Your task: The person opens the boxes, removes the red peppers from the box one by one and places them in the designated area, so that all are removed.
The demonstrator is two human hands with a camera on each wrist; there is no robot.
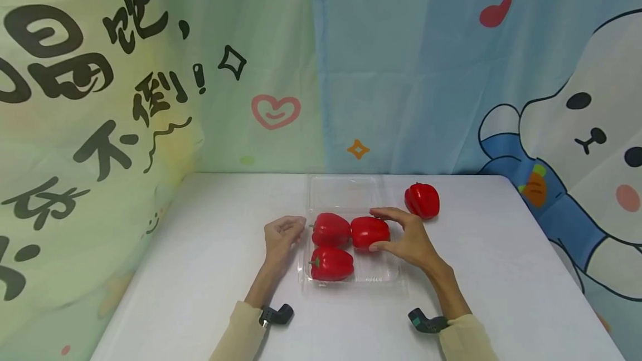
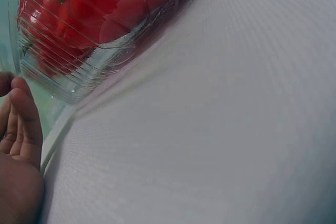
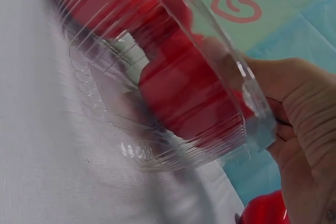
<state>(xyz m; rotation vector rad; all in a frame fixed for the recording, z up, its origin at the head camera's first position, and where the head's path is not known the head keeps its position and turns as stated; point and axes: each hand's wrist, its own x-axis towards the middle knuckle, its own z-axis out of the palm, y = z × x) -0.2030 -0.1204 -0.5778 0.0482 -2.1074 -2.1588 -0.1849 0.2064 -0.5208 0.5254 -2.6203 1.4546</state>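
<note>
A clear plastic clamshell container (image 1: 373, 276) lies with its lid (image 1: 345, 191) folded back. Inside it are three red bell peppers: one at the back left (image 1: 331, 229), one at the front left (image 1: 332, 264), one at the back right (image 1: 370, 232). My right hand (image 1: 408, 238) reaches over the right rim and holds the back-right pepper between thumb and fingers. At the left rim, my left hand (image 1: 282, 238) pinches the container's edge. Through the ribbed wall, the left wrist view shows a pepper (image 2: 115, 9) with a green stem.
Another red bell pepper (image 1: 422, 200) lies on the white table (image 1: 501, 272), behind and right of my right hand. A printed curtain (image 1: 381, 71) hangs behind the table. Each wrist wears a black device, the left one (image 1: 277, 315) and the right one (image 1: 426, 321).
</note>
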